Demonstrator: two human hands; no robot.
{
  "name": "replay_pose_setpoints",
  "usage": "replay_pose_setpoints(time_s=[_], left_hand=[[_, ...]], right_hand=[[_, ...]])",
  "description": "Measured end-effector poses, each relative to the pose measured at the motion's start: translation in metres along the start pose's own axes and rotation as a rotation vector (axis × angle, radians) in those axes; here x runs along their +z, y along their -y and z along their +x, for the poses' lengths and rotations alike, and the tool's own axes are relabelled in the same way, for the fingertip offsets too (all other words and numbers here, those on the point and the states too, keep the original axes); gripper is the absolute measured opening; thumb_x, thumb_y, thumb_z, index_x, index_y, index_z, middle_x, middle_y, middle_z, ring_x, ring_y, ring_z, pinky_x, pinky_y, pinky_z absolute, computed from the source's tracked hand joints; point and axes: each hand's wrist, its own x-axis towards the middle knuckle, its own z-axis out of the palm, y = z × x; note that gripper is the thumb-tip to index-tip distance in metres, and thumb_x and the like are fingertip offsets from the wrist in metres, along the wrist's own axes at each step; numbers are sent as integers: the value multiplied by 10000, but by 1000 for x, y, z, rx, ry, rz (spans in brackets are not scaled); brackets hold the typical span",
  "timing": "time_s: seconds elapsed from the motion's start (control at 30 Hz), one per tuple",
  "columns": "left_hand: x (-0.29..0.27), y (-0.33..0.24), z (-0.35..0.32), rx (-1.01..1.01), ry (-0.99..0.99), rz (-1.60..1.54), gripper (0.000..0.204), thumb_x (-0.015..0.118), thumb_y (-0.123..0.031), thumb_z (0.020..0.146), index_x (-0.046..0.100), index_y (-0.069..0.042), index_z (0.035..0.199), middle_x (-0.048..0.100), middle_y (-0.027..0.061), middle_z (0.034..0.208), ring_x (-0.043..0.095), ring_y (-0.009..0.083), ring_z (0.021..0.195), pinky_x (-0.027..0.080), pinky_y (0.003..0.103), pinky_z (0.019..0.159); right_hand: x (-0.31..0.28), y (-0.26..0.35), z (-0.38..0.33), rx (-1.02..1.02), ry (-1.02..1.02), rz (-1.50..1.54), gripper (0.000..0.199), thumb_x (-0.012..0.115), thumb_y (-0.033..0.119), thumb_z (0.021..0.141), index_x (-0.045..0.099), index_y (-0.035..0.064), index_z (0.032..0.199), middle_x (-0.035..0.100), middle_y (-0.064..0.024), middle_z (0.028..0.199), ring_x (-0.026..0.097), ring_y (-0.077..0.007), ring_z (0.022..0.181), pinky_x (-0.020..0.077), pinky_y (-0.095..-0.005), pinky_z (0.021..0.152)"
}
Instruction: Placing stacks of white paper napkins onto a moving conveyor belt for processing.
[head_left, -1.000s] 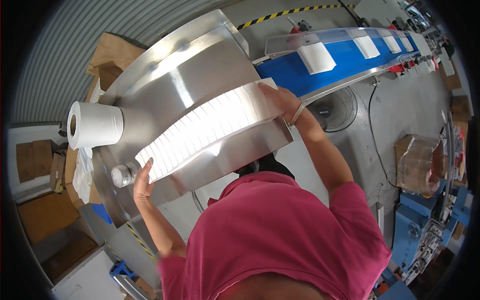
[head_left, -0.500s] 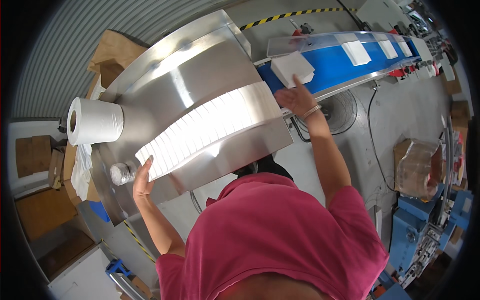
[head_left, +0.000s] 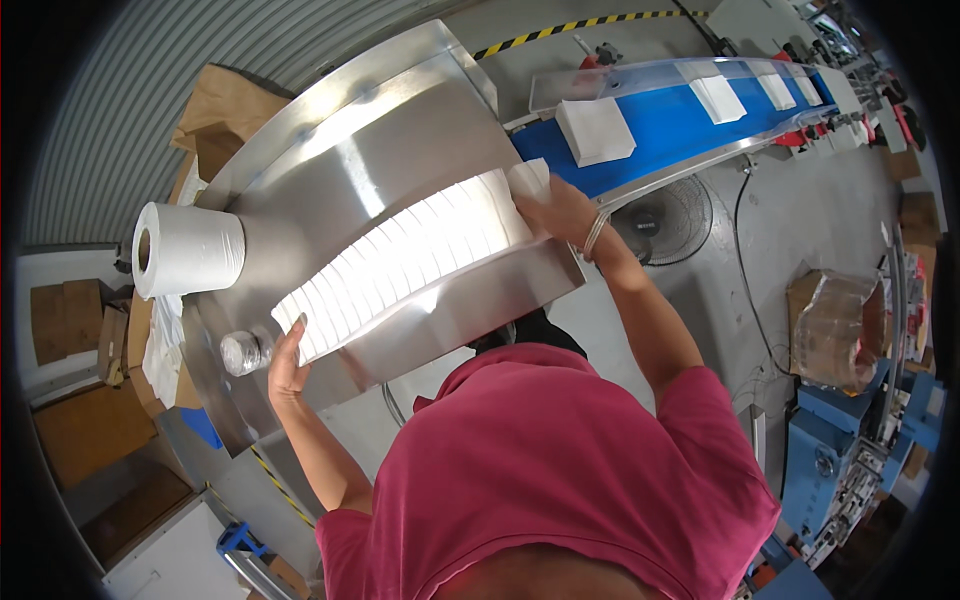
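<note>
A long row of white folded paper stacks (head_left: 400,265) lies across a shiny steel table (head_left: 400,130). My left hand (head_left: 287,352) presses against the row's near left end with fingers together. At the row's right end, my right hand (head_left: 562,212) is closed on a small white stack of folded paper (head_left: 528,181), right beside the blue conveyor belt (head_left: 680,115). Another white stack (head_left: 595,131) lies on the belt just beyond that hand, and several more (head_left: 718,97) ride further along it.
A large white paper roll (head_left: 188,249) stands at the table's left end, with a small wrapped roll (head_left: 241,352) near my left hand. A floor fan (head_left: 665,215) sits under the belt. Cardboard boxes (head_left: 225,110) lie behind; blue machinery (head_left: 850,450) and a wrapped bundle (head_left: 835,330) stand at the right.
My right hand came back from the belt, where it left a white stack, to the row's right end and closed on another one. The left hand stays at the row's left end.
</note>
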Motion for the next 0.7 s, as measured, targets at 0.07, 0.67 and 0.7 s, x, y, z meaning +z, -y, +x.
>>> replay_pose_setpoints(time_s=[0.07, 0.67, 0.7], left_hand=[[1, 0, -1, 2, -4, 3, 532, 593, -337, 820, 451, -36, 1235, 559, 46, 1149, 535, 174, 1035, 414, 318, 841], [12, -5, 1, -12, 9, -21, 529, 542, -310, 870, 398, 14, 1264, 521, 81, 1208, 511, 191, 1089, 389, 324, 920], [11, -5, 2, -10, 10, -20, 529, 541, -311, 871, 399, 15, 1263, 521, 82, 1207, 510, 191, 1089, 387, 326, 921]], right_hand=[[-7, 3, -7, -86, 159, -256, 619, 560, 431, 775, 519, -131, 1031, 589, -258, 973, 596, -345, 885, 460, -372, 767], [-7, 17, 3, 106, 73, -309, 517, 550, 403, 797, 551, -81, 979, 598, -271, 886, 598, -377, 838, 465, -408, 749], [-5, -18, 19, 266, -32, 469, 467, 573, 381, 802, 511, -3, 1060, 568, -226, 977, 574, -363, 893, 480, -417, 758]])
